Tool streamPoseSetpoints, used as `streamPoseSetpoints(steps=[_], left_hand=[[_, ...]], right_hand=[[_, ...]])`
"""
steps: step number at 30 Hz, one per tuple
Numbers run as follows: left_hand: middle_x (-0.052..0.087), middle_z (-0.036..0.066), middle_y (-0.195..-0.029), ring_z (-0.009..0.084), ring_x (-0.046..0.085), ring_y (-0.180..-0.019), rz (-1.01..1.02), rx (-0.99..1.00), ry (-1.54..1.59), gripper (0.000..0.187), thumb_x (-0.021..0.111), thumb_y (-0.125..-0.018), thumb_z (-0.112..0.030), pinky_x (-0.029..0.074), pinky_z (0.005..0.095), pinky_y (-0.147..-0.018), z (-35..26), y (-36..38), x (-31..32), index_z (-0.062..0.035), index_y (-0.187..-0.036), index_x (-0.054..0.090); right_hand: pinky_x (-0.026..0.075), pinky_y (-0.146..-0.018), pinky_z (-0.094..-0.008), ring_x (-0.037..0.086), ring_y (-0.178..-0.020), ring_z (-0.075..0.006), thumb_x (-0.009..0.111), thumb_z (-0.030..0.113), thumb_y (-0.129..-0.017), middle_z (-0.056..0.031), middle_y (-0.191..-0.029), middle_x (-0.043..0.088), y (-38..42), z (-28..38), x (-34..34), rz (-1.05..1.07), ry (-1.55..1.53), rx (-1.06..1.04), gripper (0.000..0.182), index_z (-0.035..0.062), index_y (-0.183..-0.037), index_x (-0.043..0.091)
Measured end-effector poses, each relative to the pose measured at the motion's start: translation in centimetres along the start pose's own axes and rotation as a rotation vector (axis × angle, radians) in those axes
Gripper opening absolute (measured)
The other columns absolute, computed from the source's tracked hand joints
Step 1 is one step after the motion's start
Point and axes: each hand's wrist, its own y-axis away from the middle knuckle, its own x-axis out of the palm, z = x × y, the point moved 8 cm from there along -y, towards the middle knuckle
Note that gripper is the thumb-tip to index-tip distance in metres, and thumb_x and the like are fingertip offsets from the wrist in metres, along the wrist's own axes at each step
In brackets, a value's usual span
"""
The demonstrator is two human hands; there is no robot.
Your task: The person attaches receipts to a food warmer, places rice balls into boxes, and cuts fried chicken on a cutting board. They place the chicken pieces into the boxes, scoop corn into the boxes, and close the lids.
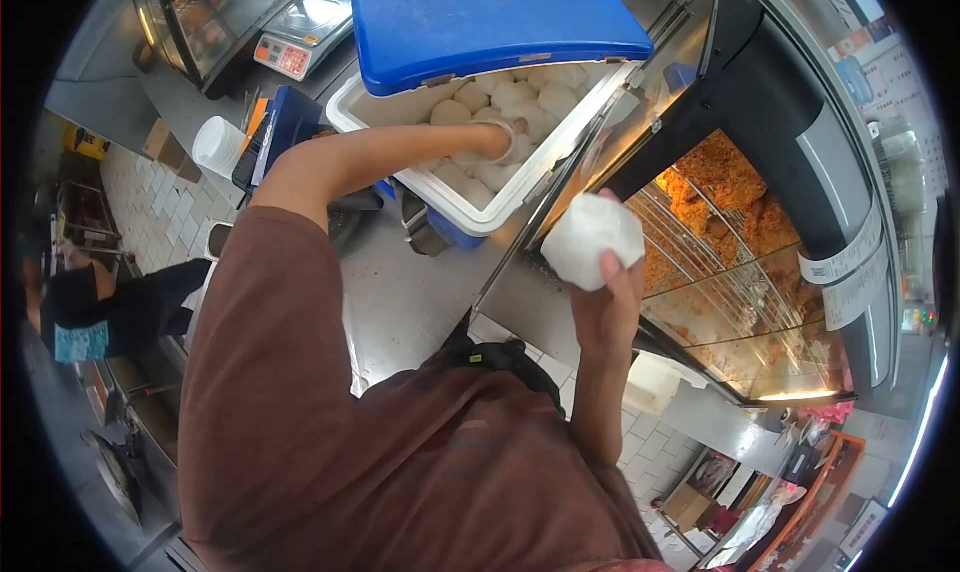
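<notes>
My left hand [497, 140] reaches into a white cooler box [343, 107] under its raised blue lid [500, 22]. Round white wrapped bundles [540, 122] fill the box, and my left fingers are hidden among them. Lower and to the right, my right hand [612, 297] grips one similar white wrapped bundle [595, 240] from below, with the thumb pressed on its side. That bundle is held up in front of the glass of a lit display case [720, 322]; what its wrapping contains is not visible.
Orange-brown fried food [715, 172] lies on wire racks inside the display case at right. A digital scale [303, 32] and a white tub [218, 145] stand to the left of the cooler. Another person [110, 307] is at far left, beyond the metal counter [400, 302].
</notes>
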Motion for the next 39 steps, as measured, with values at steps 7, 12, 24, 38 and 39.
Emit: streamPoseSetpoints(steps=[7,12,24,38,39], left_hand=[[0.068,0.018,-0.114,0.0313,0.066,-0.097,0.076,-0.304,0.517,0.034,0.058,-0.085,-0.024,0.053,0.0426,-0.081,-6.3,11.0,-12.8,-0.0071,-0.112,0.071],[0.065,0.015,-0.122,0.0319,0.064,-0.109,-0.114,-0.424,0.552,0.057,0.068,-0.082,-0.035,0.049,0.0392,-0.096,-10.1,20.6,-22.8,-0.0130,-0.134,0.057],[0.069,0.019,-0.106,0.0328,0.067,-0.093,-0.002,-0.266,0.935,0.054,0.071,-0.082,-0.031,0.053,0.0397,-0.084,-12.0,24.3,-23.7,-0.0059,-0.128,0.058],[0.069,0.020,-0.105,0.0304,0.069,-0.089,0.179,0.306,-0.035,0.048,0.066,-0.084,-0.025,0.053,0.0422,-0.079,-10.2,8.4,-6.0,-0.0024,-0.125,0.060],[0.069,0.020,-0.104,0.0306,0.069,-0.089,0.158,0.292,-0.049,0.047,0.065,-0.084,-0.025,0.053,0.0422,-0.079,-7.9,7.5,-5.6,-0.0025,-0.125,0.060]], right_hand=[[0.046,-0.102,-0.0435,0.057,-0.120,-0.0273,0.078,0.016,-0.079,-0.0140,-0.130,0.057,0.7,-1.8,-3.3,-0.052,0.025,0.055,0.074,-0.0005,-0.141,0.041],[0.048,-0.098,-0.0369,0.061,-0.111,-0.0242,0.083,0.018,-0.073,-0.0124,-0.121,0.063,-0.8,-2.6,-2.2,-0.067,0.021,0.051,0.072,-0.0040,-0.133,0.050],[0.047,-0.100,-0.0582,0.054,-0.124,-0.0348,0.086,0.048,-0.066,-0.0091,-0.136,0.053,3.3,-5.3,-4.8,0.066,-0.327,0.085,0.093,0.0118,-0.140,0.042],[0.051,-0.088,-0.0315,0.064,-0.100,-0.0210,0.082,0.019,-0.073,-0.0134,-0.111,0.068,25.4,0.7,-34.1,-0.710,0.765,0.314,0.062,-0.0068,-0.124,0.058],[0.052,-0.087,-0.0311,0.064,-0.099,-0.0204,0.081,0.020,-0.074,-0.0131,-0.110,0.068,25.6,0.6,-36.4,-0.710,0.852,0.363,0.061,-0.0080,-0.123,0.059]])
